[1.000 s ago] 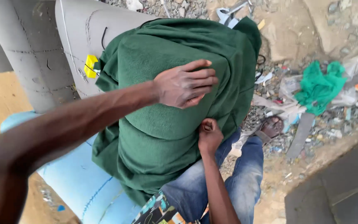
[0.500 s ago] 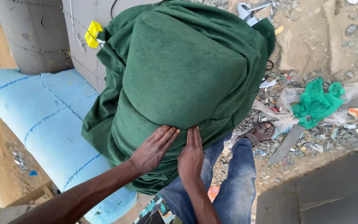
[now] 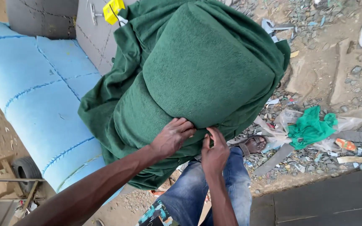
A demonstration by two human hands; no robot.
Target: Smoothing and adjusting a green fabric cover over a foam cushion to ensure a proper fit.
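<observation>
The green cloth [image 3: 197, 83] lies stretched over a cushion in the middle of the frame, and both hands meet at its lower edge: the left hand [image 3: 173, 136] presses with curled fingers, the right hand [image 3: 215, 152] pinches a fold. I think this small grip may slip, so the loose cloth could sag toward the dirty ground [image 3: 323, 62] on the right.
</observation>
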